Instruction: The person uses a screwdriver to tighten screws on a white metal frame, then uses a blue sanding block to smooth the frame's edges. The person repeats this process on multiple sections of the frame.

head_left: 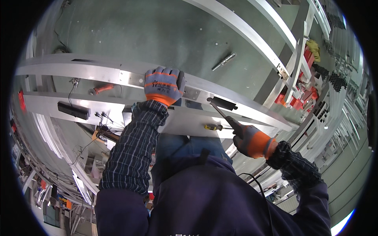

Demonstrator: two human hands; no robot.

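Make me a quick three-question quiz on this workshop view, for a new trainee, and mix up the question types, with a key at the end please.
1. Multiple choice: what does the gloved right hand hold?
A) a tape measure
B) a long tool with a dark grip
C) a paintbrush

2. True or false: the gloved left hand is on the metal beam.

3. Fill in the blank: the screwdriver lying on the metal panel nearest the person's body has a ____ and black handle.

Key: 1. B; 2. True; 3. yellow
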